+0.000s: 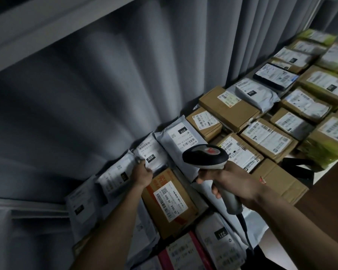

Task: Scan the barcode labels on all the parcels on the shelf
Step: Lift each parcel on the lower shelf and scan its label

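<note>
right hand (225, 181) gripped the barcode scanner (207, 155), head aimed away toward the grey mailer (176, 141); left hand (141, 174) pinched a smaller mailer (151, 154) just left of it, long axis toward the curtain (105, 84).

Dim room: far side is covered by a grey pleated curtain (105, 84), crossed upper left by a pale shelf beam (37, 22).

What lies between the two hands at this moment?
In the head view, a grey poly mailer with a white label lies between the left hand and the right hand, which grips the grey handheld scanner.
</note>
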